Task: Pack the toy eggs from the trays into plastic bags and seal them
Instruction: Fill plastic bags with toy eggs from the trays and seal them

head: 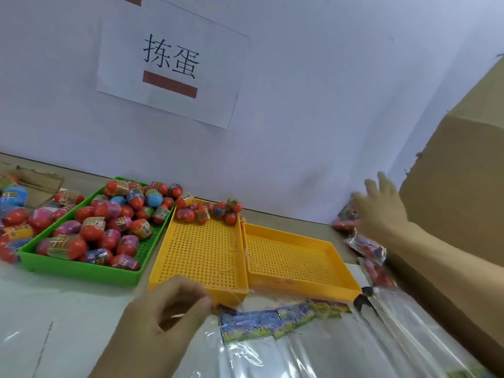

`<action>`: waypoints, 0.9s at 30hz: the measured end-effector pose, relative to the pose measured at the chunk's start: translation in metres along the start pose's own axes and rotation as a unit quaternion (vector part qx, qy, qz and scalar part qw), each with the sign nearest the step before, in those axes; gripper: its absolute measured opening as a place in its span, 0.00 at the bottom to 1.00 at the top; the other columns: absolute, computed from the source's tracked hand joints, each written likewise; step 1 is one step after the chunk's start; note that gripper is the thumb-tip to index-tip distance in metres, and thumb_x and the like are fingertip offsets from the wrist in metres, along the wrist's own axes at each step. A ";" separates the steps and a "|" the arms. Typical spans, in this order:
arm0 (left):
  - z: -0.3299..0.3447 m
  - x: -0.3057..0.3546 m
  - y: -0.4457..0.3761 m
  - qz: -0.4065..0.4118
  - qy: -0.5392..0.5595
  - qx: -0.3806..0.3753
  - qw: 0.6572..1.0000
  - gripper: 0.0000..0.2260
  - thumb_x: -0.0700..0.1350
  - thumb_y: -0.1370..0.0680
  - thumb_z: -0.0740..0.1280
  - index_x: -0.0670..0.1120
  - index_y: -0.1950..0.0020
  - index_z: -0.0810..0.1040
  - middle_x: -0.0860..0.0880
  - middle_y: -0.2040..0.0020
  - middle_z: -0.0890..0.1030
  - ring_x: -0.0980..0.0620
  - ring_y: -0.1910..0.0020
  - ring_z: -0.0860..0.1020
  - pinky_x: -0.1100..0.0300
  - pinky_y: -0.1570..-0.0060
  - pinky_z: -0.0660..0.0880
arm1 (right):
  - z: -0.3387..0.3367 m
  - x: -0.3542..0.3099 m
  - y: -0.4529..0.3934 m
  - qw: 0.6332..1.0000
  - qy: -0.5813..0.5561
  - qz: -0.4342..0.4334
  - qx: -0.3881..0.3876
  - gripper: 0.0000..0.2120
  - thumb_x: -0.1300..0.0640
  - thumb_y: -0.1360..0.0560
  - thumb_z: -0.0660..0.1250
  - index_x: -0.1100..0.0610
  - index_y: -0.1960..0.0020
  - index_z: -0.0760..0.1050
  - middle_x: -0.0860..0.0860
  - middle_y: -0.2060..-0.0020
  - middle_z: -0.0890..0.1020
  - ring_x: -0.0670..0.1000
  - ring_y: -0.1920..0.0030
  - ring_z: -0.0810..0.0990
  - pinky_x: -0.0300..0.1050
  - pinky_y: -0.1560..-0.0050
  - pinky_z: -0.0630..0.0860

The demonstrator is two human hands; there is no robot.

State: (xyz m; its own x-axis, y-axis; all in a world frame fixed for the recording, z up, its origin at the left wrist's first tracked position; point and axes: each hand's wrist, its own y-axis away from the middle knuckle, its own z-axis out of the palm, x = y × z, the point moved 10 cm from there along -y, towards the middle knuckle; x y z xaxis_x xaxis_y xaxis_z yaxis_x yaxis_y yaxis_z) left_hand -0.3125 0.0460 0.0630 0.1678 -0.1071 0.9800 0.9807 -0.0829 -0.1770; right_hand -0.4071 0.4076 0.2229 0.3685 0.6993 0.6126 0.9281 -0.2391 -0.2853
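Note:
A green tray (pixel 81 271) at the left is heaped with toy eggs (pixel 109 219) in red, pink and blue wrappers. Beside it a yellow tray (pixel 196 257) holds a few eggs (pixel 207 210) at its far end. A second yellow tray (pixel 297 263) lies bare. Flat plastic bags (pixel 300 347) with printed headers lie in front of the trays. My left hand (pixel 166 317) pinches thin orange strings at the middle tray's near corner. My right hand (pixel 381 208), blurred, is spread open over filled bags of eggs (pixel 365 246) at the right.
A large cardboard box (pixel 463 186) stands at the right. More loose eggs (pixel 16 214) and a small cardboard box (pixel 38 184) lie at the far left. A paper sign (pixel 171 66) hangs on the white wall behind the table.

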 end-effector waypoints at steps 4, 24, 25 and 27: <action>0.052 0.000 0.025 0.131 -0.243 -0.172 0.946 0.14 0.62 0.24 0.67 0.57 0.43 0.78 0.60 0.52 0.74 0.65 0.55 0.73 0.72 0.54 0.70 | -0.017 -0.065 0.038 0.976 -0.188 -0.106 0.025 0.22 0.42 0.23 0.63 0.50 0.32 0.74 0.53 0.28 0.69 0.57 0.24 0.57 0.54 0.27 0.59; 0.031 0.018 0.012 0.066 -0.116 -0.167 0.977 0.13 0.59 0.26 0.67 0.52 0.60 0.84 0.53 0.59 0.82 0.56 0.61 0.77 0.68 0.61 0.71 | -0.011 -0.130 0.155 0.476 -0.879 -0.032 -0.016 0.21 0.36 0.27 0.66 0.53 0.58 0.85 0.49 0.57 0.87 0.48 0.52 0.85 0.48 0.50 0.77; 0.026 0.020 0.010 0.051 -0.059 -0.146 0.986 0.13 0.57 0.25 0.67 0.50 0.60 0.84 0.51 0.62 0.82 0.55 0.64 0.78 0.66 0.63 0.72 | -0.013 -0.139 0.156 0.426 -0.901 -0.056 -0.064 0.26 0.32 0.31 0.64 0.53 0.55 0.85 0.53 0.55 0.87 0.51 0.51 0.85 0.49 0.50 0.78; 0.023 0.017 0.009 0.001 0.036 -0.117 0.992 0.14 0.56 0.24 0.69 0.48 0.61 0.84 0.46 0.65 0.81 0.51 0.67 0.79 0.63 0.67 0.74 | -0.022 -0.161 0.164 0.350 -0.915 -0.110 -0.167 0.37 0.25 0.38 0.64 0.54 0.46 0.83 0.56 0.51 0.86 0.55 0.49 0.85 0.51 0.53 0.80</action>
State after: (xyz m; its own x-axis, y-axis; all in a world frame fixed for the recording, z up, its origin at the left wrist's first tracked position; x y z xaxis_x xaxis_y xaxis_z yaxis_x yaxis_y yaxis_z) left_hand -0.2981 0.0658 0.0798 0.1530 -0.1780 0.9721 0.9287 -0.3104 -0.2030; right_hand -0.3128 0.2407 0.0937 -0.0816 -0.0874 -0.9928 0.9904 0.1042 -0.0906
